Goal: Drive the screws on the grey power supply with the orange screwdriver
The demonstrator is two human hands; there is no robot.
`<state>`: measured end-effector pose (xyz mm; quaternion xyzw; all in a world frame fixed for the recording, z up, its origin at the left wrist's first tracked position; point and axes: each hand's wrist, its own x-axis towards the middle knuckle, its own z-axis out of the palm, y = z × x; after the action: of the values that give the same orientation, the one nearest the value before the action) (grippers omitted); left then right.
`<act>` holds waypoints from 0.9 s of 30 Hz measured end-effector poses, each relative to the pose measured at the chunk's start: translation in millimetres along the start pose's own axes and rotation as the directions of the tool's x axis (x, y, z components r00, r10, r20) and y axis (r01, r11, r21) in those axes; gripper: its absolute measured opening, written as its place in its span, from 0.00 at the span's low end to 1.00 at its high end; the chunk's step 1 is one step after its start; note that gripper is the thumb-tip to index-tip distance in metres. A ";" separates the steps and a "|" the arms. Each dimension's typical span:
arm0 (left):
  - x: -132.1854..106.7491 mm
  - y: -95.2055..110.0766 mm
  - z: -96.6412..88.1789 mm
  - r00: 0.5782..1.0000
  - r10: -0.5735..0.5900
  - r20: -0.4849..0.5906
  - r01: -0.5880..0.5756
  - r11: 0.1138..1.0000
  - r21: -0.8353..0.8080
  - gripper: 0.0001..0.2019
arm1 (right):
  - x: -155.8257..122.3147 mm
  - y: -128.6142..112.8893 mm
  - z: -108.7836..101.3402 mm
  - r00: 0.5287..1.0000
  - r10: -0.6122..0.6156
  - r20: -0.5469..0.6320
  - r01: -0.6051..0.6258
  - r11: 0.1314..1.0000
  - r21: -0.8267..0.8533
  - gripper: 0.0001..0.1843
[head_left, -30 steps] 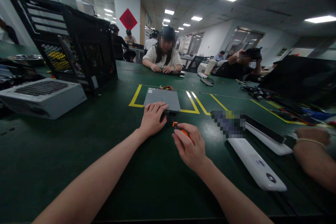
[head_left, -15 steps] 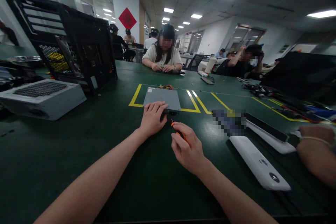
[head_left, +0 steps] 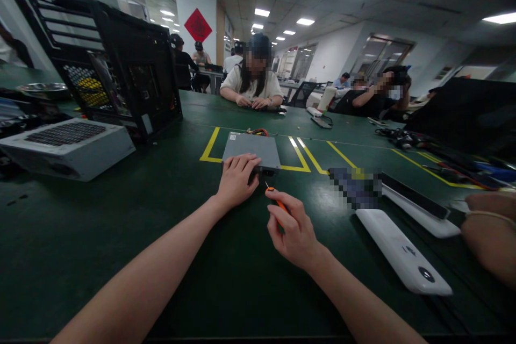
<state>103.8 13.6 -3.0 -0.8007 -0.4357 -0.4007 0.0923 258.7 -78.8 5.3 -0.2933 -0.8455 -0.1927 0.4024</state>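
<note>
A grey metal computer power supply (head_left: 258,148) lies on the green table in front of me, its near side facing me and coloured wires at its back. My left hand (head_left: 238,178) grips its near left edge, fingers over the top and thumb down at the front face. Between the fingers and thumb of my right hand (head_left: 293,228) is an orange screwdriver (head_left: 281,205). The screwdriver's thin shaft points up toward the near face of the power supply, just short of it. Part of the handle is hidden by my fingers.
On the left stand a black computer case (head_left: 121,64) and a second power supply (head_left: 68,145). White handheld devices (head_left: 403,252) with cables lie to the right, near another person's arm (head_left: 489,236). Yellow tape (head_left: 209,145) marks the table. A person (head_left: 252,78) sits opposite.
My right hand and the screwdriver have shifted slightly, showing more of the orange handle. My left hand stays on the power supply. The whole view has moved a little.
</note>
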 end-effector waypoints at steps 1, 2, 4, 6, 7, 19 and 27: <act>0.1 0.0 0.1 1.000 0.000 0.000 0.000 1.000 0.000 0.18 | -0.3 -0.1 0.1 1.000 0.013 -0.009 -0.013 1.000 0.002 0.22; 0.1 0.0 0.2 1.000 0.000 0.000 0.000 1.000 0.000 0.18 | -0.4 -0.1 0.1 0.999 0.024 -0.020 -0.025 1.000 -0.009 0.22; 0.2 -0.1 0.2 1.000 -0.001 0.002 0.001 1.000 -0.001 0.18 | -0.5 0.3 -0.3 0.999 0.028 -0.030 -0.029 0.999 -0.040 0.20; 0.1 -0.2 0.0 1.000 -0.001 0.003 0.001 1.000 0.000 0.17 | -0.4 0.7 -0.9 0.999 0.023 -0.023 -0.024 0.999 -0.036 0.21; 0.1 -0.3 -0.1 1.000 0.000 0.002 0.000 1.000 0.000 0.17 | -0.2 0.9 -1.1 1.000 0.022 -0.018 -0.022 1.000 -0.020 0.22; -0.2 -0.3 0.7 1.000 0.000 0.002 0.000 1.000 0.006 0.17 | 1.1 2.3 -1.9 0.995 0.076 -0.071 -0.076 0.997 0.005 0.20; 0.0 -0.5 -0.6 1.000 0.009 -0.002 -0.009 1.000 -0.002 0.17 | 0.1 3.3 -2.6 0.994 0.086 -0.073 -0.084 0.996 0.033 0.22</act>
<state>103.0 13.6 -2.7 -0.8023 -0.4318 -0.4014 0.0936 262.3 -77.8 7.2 -0.3156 -0.8196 -0.1732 0.4457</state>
